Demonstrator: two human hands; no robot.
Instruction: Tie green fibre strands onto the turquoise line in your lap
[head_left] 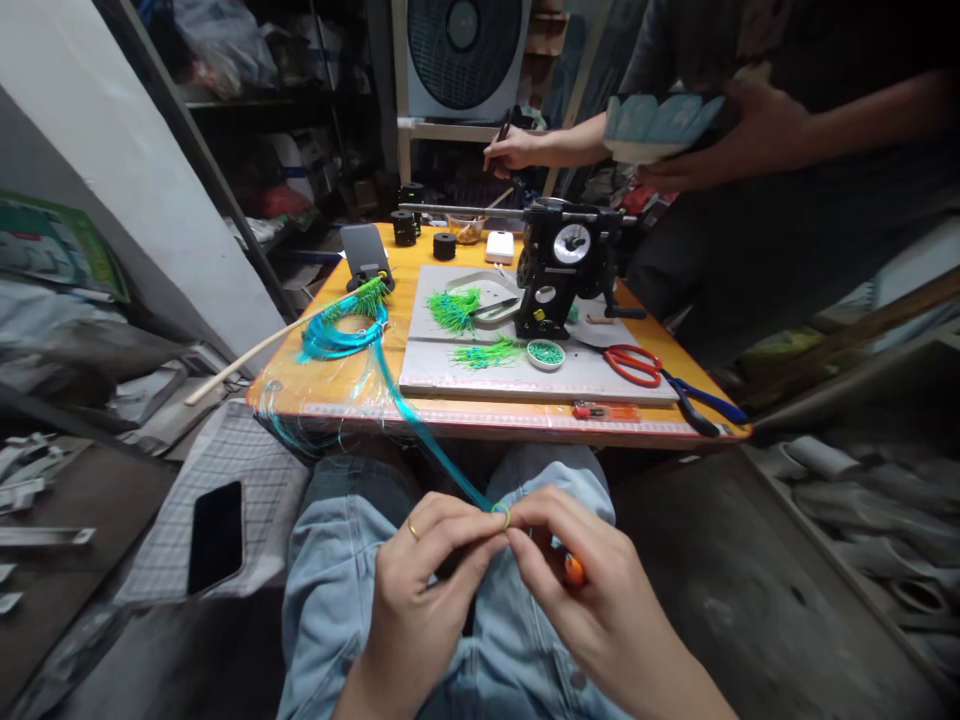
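Note:
Over my lap, my left hand [424,575] and my right hand [581,575] meet fingertip to fingertip. Between them they pinch the end of a blue strand bundle [427,437], where a small green loop [502,513] shows. The bundle runs up over the table edge to a blue coil [337,335]. An orange-tipped tool [574,570] pokes out within my right hand, its rest hidden. On the grey board [465,378] lie green bristly pieces [487,352] and a small dish of green beads [545,355], beside a black hand-cranked device [551,270].
Red-handled scissors [634,365], blue-handled pliers [705,400] and an orange cutter [606,411] lie at the table's right front. A wooden stick [255,352] juts out left. Another person's hand [514,150] reaches across behind. A phone [217,537] rests on cloth.

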